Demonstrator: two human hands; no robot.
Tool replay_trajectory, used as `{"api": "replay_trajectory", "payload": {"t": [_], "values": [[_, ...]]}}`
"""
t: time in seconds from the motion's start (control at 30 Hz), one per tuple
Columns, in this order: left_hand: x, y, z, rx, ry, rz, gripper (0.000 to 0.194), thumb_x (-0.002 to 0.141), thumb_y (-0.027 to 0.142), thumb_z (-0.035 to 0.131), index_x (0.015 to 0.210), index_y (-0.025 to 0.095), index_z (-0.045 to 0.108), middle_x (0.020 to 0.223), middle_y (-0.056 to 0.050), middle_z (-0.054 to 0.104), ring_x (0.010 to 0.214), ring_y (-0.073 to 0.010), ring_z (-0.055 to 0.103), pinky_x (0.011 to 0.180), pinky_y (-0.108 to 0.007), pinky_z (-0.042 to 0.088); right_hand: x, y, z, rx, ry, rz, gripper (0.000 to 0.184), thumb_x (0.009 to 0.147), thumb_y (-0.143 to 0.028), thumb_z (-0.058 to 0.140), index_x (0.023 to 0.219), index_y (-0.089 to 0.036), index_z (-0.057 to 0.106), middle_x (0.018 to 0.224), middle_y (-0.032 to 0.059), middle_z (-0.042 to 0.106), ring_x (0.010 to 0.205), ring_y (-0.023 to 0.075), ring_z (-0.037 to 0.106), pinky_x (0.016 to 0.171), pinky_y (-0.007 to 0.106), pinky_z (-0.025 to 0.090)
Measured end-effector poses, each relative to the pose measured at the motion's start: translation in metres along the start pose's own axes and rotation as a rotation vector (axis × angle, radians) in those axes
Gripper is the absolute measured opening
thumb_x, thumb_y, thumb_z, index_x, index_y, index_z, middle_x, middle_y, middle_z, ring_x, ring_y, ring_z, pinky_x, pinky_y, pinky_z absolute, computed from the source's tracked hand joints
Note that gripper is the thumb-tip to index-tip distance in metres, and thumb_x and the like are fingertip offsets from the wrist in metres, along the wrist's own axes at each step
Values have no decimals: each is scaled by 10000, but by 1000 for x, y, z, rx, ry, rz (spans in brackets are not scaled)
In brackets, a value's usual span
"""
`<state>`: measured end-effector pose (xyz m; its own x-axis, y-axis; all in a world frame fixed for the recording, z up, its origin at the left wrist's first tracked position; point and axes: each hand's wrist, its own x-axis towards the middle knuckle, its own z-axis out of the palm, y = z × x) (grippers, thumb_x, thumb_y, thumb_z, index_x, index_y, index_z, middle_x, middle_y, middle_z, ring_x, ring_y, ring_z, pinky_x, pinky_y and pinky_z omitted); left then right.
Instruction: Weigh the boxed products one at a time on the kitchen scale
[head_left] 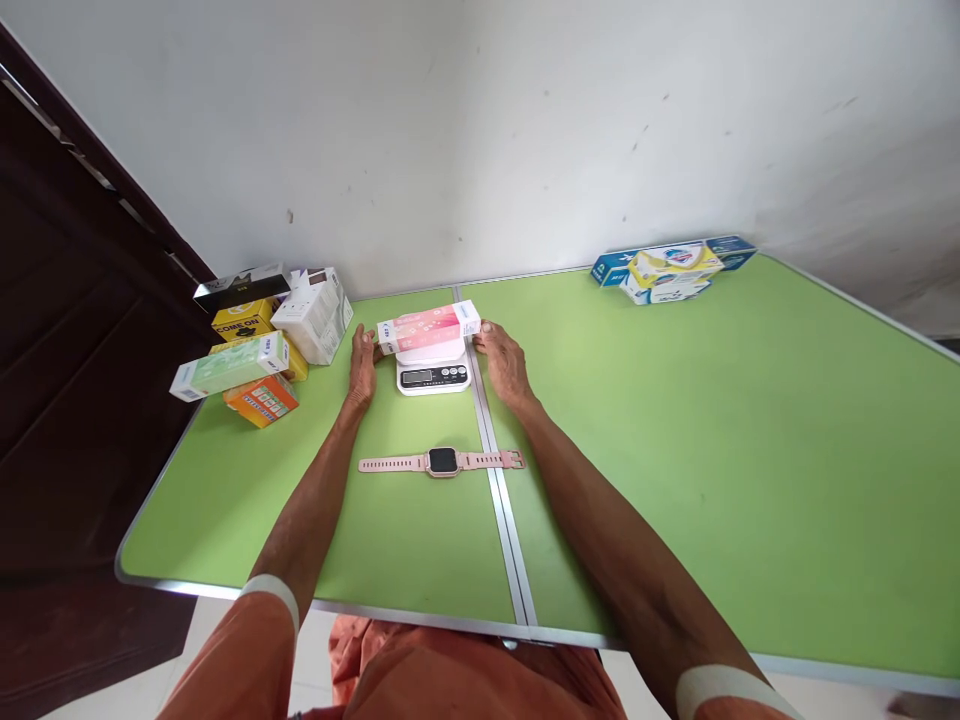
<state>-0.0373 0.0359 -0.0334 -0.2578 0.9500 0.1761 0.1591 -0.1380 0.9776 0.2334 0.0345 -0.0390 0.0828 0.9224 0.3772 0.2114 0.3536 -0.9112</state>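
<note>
**A pink box [429, 327] lay crosswise above the scale [435, 378]**

Working rightward, we first saw a heap of cartons [259, 365] by the left edge of the green table [697, 450], near its far left corner. Next came the left hand [363, 368], partly closed, its fingers on the pink box's left end. The box ran to the right from there, its long axis roughly parallel to the table's far edge, above the platform of the scale. At its other end we found the right hand [505, 366], also partly closed, fingers on that end. Neither hand was clearly nearer: the box lay between them. A pink watch [442, 460] stretched flat, nearer the front edge, its strap crossing the metal strip [499, 500]. Farther right, more packages [673, 268] lay along the far edge.

We could not make out the cartons' rear sides, nor the left fingertips. The box covered much of the platform, so we could not tell whether it rested there, and we could read nothing on the display. The right fingertips were partly hidden too.
</note>
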Motion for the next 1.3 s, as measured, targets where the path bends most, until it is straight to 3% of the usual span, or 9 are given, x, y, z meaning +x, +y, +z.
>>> {"api": "replay_trajectory", "payload": {"t": [0.1,0.33,0.8,1.3], "values": [[-1,0,0,-52,33,-22,1072,997,974,369,1799,263,337,1769,-200,532,1473,-330,698,1243,-475,565,-2,-8,0,129,2,93,823,1009,-951,437,1268,-255,792,1266,139,843,1224,362,772,1137,567,637],[-1,-1,0,-76,69,-30,1003,1013,941,428,1766,278,423,1709,-179,602,1426,-320,724,1197,-451,595,-2,-12,0,181,12,110,929,922,-1034,476,1257,-235,813,1231,171,849,1209,393,785,1130,604,641],[-1,3,1,-41,57,-23,992,1041,909,431,1755,221,430,1632,-207,654,1302,-311,781,1126,-458,632,0,-7,1,146,19,98,906,933,-1034,453,1214,-249,807,1212,166,850,1190,383,787,1157,617,630],[-5,8,-2,37,14,12,1071,966,964,518,1719,203,480,1641,-219,642,1395,-363,735,1185,-482,610,-2,-9,0,116,16,94,763,1028,-912,445,1200,-253,790,1151,149,849,1162,365,787,1142,603,640]]}}
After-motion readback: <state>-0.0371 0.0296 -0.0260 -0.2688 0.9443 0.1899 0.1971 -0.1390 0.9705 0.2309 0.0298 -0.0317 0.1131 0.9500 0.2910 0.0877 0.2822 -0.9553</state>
